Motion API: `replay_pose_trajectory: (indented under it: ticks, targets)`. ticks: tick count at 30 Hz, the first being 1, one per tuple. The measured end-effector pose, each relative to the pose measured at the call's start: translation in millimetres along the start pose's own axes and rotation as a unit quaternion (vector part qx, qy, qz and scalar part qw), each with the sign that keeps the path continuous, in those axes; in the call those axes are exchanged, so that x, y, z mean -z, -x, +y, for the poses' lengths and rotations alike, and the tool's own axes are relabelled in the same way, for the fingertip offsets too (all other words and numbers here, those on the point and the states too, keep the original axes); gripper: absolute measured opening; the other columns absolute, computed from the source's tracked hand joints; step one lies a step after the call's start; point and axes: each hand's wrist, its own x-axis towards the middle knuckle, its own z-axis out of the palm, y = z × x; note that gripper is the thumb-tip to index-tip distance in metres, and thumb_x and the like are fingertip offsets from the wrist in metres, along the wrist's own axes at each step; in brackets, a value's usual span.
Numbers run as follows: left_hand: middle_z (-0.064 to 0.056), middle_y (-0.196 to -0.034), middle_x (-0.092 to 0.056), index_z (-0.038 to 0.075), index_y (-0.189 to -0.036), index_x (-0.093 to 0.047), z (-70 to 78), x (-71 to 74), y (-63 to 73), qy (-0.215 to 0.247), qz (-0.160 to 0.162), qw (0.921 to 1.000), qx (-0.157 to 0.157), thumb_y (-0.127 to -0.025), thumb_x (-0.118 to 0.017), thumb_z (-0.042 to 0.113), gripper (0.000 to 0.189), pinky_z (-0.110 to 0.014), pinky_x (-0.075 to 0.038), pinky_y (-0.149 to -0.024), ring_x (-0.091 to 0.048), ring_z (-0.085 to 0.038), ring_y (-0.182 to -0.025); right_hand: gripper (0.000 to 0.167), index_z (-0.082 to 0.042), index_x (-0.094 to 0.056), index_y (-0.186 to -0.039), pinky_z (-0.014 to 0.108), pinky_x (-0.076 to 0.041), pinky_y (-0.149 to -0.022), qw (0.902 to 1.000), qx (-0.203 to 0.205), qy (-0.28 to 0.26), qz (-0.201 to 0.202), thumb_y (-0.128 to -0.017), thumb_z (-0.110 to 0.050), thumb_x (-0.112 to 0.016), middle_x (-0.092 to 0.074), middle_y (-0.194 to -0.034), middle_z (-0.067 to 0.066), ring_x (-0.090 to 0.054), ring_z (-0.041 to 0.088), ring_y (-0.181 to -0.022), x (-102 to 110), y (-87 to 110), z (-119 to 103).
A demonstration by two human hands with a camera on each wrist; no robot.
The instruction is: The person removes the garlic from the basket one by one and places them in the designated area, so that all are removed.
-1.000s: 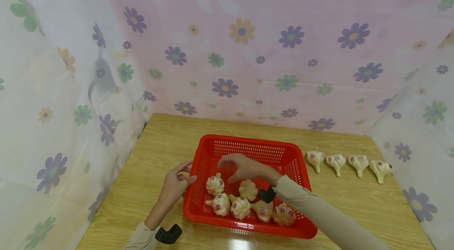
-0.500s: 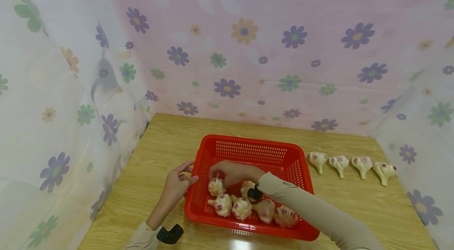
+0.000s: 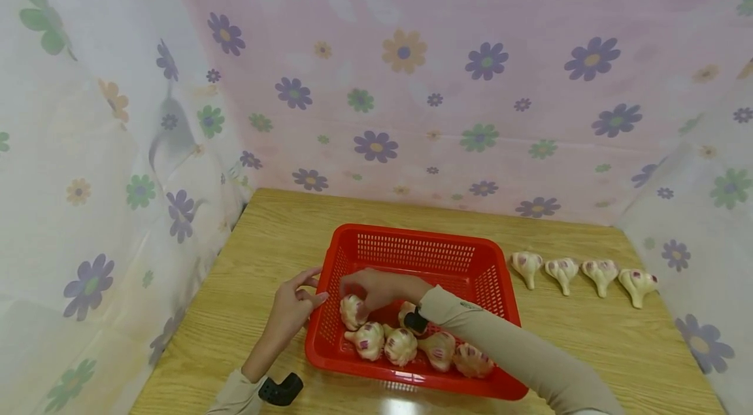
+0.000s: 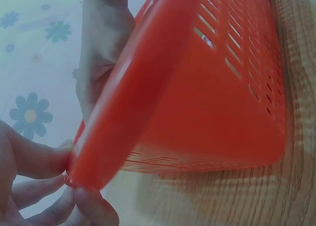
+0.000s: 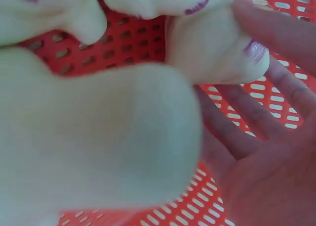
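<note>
A red perforated plastic basket [image 3: 406, 279] sits on the wooden table, with several garlic bulbs [image 3: 400, 346] lying along its near side. My left hand [image 3: 289, 309] pinches the basket's left rim [image 4: 123, 97] between thumb and fingers, as the left wrist view shows. Inside the basket, my right hand [image 3: 379, 289] grips the leftmost bulb, a garlic bulb [image 5: 217, 50] with purple marks. Its thumb [image 5: 276, 28] lies on one side of that bulb and the fingers curl around the other. Another bulb is partly hidden by the right wrist.
On the table [image 3: 282, 232] right of the basket lies a row of several more garlic bulbs [image 3: 561, 274], stems toward me. A flowered curtain [image 3: 435, 101] encloses the table at the back and sides.
My right hand has lowered onto the leftmost garlic bulb, taken hold of it and shifted it slightly left. My left hand has stayed at the basket rim.
</note>
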Motion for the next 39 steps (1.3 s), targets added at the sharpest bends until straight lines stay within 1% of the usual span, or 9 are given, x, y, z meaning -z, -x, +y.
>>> replay_pose_trajectory:
  ticks: [5,9,12,15,18,22,24,30,39]
  targets:
    - [-0.012,-0.101,-0.058,0.009,-0.128,-0.059,-0.5,0.8,-0.3,-0.003,-0.002,1.0000,-0.002,-0.083,-0.066,-0.001,0.046,-0.037,-0.048,-0.041,-0.048,-0.017,-0.052,0.036,-0.022,-0.059,-0.103,0.022,-0.045,-0.076,0.9999,0.005,-0.009,-0.006,-0.075,-0.010,-0.080,-0.054,-0.101,-0.011,-0.048,0.009,-0.089,-1.2,-1.8,-2.2]
    - [-0.013,-0.102,-0.058,0.009,-0.128,-0.059,-0.9,0.8,-0.1,-0.002,-0.006,1.0000,-0.003,-0.084,-0.065,-0.001,0.046,-0.034,-0.048,-0.041,-0.048,-0.018,-0.052,0.040,-0.021,-0.058,-0.102,0.022,-0.047,-0.072,0.9998,-0.007,-0.014,-0.015,-0.073,-0.006,-0.080,-0.053,-0.099,-0.009,-0.048,0.009,-0.087,-2.1,-2.1,-3.7]
    - [-0.013,-0.101,-0.058,0.009,-0.128,-0.059,-0.6,0.5,0.0,0.000,-0.006,1.0000,-0.005,-0.084,-0.065,-0.001,0.046,-0.032,-0.047,-0.040,-0.049,-0.018,-0.052,0.040,-0.021,-0.057,-0.103,0.022,-0.047,-0.072,0.9998,-0.011,-0.010,-0.016,-0.073,-0.007,-0.081,-0.052,-0.099,-0.008,-0.049,0.010,-0.087,-2.1,-2.4,-3.5]
    - [-0.012,-0.101,-0.058,0.009,-0.128,-0.059,0.0,0.5,0.1,-0.001,-0.005,1.0000,-0.007,-0.083,-0.065,-0.002,0.046,-0.035,-0.048,-0.040,-0.048,-0.017,-0.051,0.039,-0.021,-0.057,-0.104,0.023,-0.046,-0.075,0.9999,-0.012,-0.008,-0.009,-0.075,-0.012,-0.080,-0.052,-0.100,-0.009,-0.048,0.010,-0.089,-1.8,-3.1,-1.0]
    - [-0.012,-0.101,-0.058,0.009,-0.128,-0.060,-0.1,0.8,0.3,-0.001,-0.005,1.0000,-0.008,-0.084,-0.066,-0.001,0.046,-0.037,-0.048,-0.040,-0.048,-0.017,-0.050,0.038,-0.023,-0.056,-0.104,0.024,-0.045,-0.078,0.9998,-0.014,-0.017,-0.002,-0.076,-0.017,-0.080,-0.052,-0.102,-0.010,-0.048,0.010,-0.092,-0.5,-1.9,1.5]
    - [-0.012,-0.101,-0.058,0.010,-0.128,-0.060,-0.4,1.0,0.6,0.003,-0.006,1.0000,-0.005,-0.084,-0.066,0.000,0.046,-0.035,-0.046,-0.039,-0.048,-0.017,-0.051,0.038,-0.022,-0.056,-0.106,0.024,-0.045,-0.081,0.9990,-0.012,-0.039,0.017,-0.077,-0.021,-0.080,-0.052,-0.106,-0.010,-0.048,0.009,-0.095,3.5,1.9,2.5]
    - [-0.012,-0.101,-0.058,0.010,-0.128,-0.059,-0.3,1.3,0.8,0.007,-0.006,1.0000,-0.001,-0.084,-0.067,0.000,0.046,-0.034,-0.046,-0.039,-0.048,-0.018,-0.052,0.037,-0.023,-0.056,-0.106,0.024,-0.045,-0.079,0.9984,-0.015,-0.047,0.028,-0.077,-0.022,-0.079,-0.052,-0.106,-0.009,-0.049,0.010,-0.093,6.0,4.1,2.4]
    - [-0.013,-0.101,-0.059,0.009,-0.129,-0.059,-0.6,1.5,1.0,0.014,-0.007,0.9999,-0.001,-0.083,-0.067,0.000,0.047,-0.033,-0.048,-0.040,-0.051,-0.019,-0.054,0.034,-0.023,-0.056,-0.105,0.024,-0.046,-0.066,0.9951,-0.022,-0.072,0.064,-0.079,-0.026,-0.078,-0.055,-0.103,-0.008,-0.050,0.012,-0.078,12.0,12.5,3.0]
    - [-0.011,-0.099,-0.059,0.011,-0.129,-0.058,-3.1,0.8,0.5,0.017,-0.009,0.9998,0.004,-0.083,-0.067,0.000,0.048,-0.035,-0.050,-0.042,-0.054,-0.021,-0.055,0.033,-0.020,-0.059,-0.107,0.026,-0.049,-0.063,0.9871,-0.011,-0.097,0.126,-0.081,-0.026,-0.077,-0.057,-0.106,-0.007,-0.053,0.013,-0.068,23.3,33.1,1.9]
